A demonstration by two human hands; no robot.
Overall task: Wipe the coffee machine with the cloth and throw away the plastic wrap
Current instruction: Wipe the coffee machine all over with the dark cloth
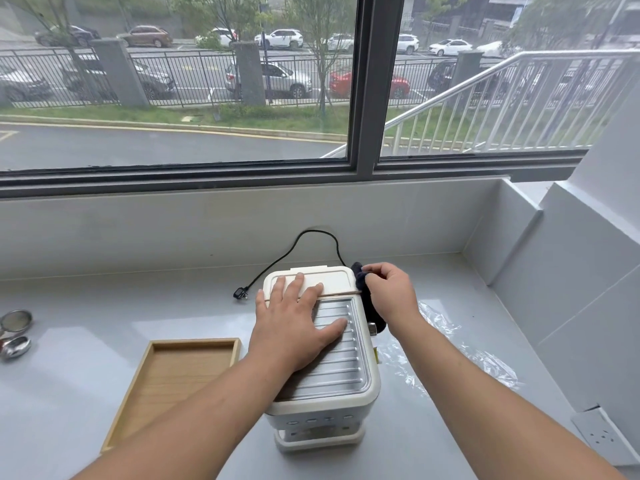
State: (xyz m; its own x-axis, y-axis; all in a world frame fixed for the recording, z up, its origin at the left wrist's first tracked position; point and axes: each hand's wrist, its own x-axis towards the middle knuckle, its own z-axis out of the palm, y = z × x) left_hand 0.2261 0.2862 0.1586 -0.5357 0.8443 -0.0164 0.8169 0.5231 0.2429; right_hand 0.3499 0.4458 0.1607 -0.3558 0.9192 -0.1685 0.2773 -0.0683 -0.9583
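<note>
A white coffee machine (341, 379) with a ribbed metal top stands on the grey counter, seen from above. My left hand (296, 317) lies flat on its top, fingers spread, holding nothing. My right hand (389, 292) grips a dark cloth (360, 277) and presses it against the machine's right side near the back corner. The cloth hangs down that side, partly hidden by my hand. Crumpled clear plastic wrap (460, 355) lies on the counter just right of the machine, under my right forearm.
A shallow wooden tray (166, 379) sits left of the machine. The machine's black power cord with its plug (240, 293) trails behind it, unplugged. Metal coffee parts (15, 332) lie at the far left edge. A wall socket (602, 438) is low on the right wall.
</note>
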